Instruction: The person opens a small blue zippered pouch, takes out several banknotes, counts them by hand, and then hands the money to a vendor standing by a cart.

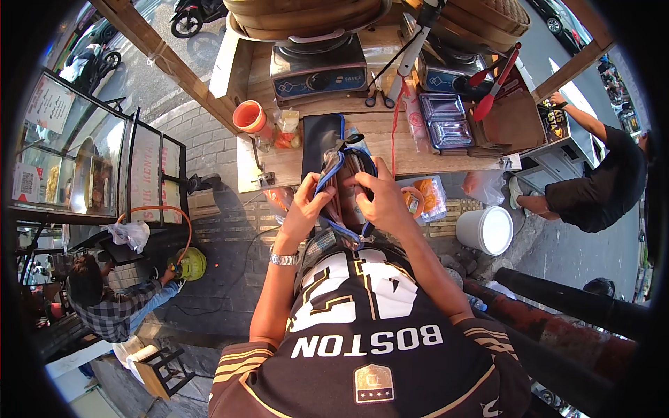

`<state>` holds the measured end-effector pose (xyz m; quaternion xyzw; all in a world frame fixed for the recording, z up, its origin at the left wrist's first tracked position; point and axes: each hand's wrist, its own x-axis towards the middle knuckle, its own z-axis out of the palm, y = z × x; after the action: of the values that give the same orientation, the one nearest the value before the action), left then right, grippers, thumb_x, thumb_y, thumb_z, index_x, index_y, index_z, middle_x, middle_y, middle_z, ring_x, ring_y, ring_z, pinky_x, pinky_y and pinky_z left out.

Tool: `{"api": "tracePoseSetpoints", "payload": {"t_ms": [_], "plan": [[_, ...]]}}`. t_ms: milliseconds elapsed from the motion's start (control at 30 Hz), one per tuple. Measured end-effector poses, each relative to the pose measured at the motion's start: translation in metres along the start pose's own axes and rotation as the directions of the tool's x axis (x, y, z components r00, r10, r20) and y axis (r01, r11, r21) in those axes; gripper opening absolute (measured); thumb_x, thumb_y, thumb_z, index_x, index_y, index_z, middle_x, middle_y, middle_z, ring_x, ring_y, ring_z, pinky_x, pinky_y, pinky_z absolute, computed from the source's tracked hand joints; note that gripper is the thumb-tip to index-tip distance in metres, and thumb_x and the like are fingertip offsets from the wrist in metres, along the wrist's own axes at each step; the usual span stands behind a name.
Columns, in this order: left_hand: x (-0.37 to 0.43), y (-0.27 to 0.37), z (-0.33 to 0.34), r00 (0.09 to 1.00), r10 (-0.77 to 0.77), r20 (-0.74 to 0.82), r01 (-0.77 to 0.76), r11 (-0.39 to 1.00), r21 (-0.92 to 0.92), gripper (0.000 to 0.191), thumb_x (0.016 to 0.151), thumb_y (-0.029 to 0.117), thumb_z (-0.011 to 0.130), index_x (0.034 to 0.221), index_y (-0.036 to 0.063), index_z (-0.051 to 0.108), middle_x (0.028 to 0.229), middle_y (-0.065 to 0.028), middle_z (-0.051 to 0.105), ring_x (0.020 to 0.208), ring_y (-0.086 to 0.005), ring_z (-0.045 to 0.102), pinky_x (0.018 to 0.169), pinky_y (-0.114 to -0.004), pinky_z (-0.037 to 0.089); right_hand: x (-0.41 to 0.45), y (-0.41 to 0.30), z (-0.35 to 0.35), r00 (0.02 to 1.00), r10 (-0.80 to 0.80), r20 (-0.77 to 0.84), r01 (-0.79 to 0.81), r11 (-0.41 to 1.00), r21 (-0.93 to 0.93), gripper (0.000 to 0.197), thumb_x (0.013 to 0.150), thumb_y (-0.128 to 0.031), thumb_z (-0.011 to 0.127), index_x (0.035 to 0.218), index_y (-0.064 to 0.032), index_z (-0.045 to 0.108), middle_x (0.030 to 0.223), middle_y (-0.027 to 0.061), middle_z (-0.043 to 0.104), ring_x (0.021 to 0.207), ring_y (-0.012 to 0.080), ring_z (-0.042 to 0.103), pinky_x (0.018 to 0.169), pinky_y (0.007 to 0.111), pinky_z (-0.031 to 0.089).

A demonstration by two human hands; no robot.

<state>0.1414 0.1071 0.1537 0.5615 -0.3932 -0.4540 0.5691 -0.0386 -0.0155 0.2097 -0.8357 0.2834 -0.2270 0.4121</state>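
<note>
An unzipped dark pouch with blue zipper edging is held before my chest, its mouth facing up. My left hand grips its left rim between thumb and fingers. At the right rim is my right hand, thumb and bent fingers on the edge and fingertips reaching into the opening. Folded papers, possibly banknotes, show inside, but I cannot tell whether the right fingers pinch any. Behind the pouch, a flat dark case with blue edging lies on the wooden counter.
Bamboo steamers stand on a gas stove. The counter bears an orange cup, scissors, clear plastic boxes and red-tipped tongs. A white bucket stands at right. One person crouches left by a green gas cylinder; another stands right.
</note>
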Motion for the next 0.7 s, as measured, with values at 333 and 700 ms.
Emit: {"api": "tracePoseSetpoints", "payload": {"t_ms": [333,700], "plan": [[0.005,0.009,0.032,0.962,-0.254,0.104,0.265,0.759,-0.595,0.047,0.108,0.04,0.047,0.141,0.0056,0.053,0.13,-0.0062,0.063,0.112,-0.0166,0.063,0.099,-0.034,0.049,0.005,-0.014,0.002,0.983,0.155,-0.097,-0.18,0.91,-0.372,0.048,0.08,-0.037,0.08,0.106,0.0023,0.074,0.14,0.0232,0.053,0.123,0.0427,0.057,0.105,0.048,0.046],[0.012,0.017,0.043,0.984,-0.15,0.096,0.178,0.79,-0.586,0.066,0.106,0.032,0.047,0.164,0.0242,0.017,0.153,-0.0089,0.044,0.122,-0.0197,0.058,0.094,-0.039,0.054,0.003,0.012,-0.001,0.986,0.15,-0.078,-0.165,0.958,-0.236,0.036,0.083,-0.026,0.077,0.107,0.0004,0.074,0.134,0.0239,0.057,0.121,0.0423,0.057,0.103,0.048,0.047]]}}
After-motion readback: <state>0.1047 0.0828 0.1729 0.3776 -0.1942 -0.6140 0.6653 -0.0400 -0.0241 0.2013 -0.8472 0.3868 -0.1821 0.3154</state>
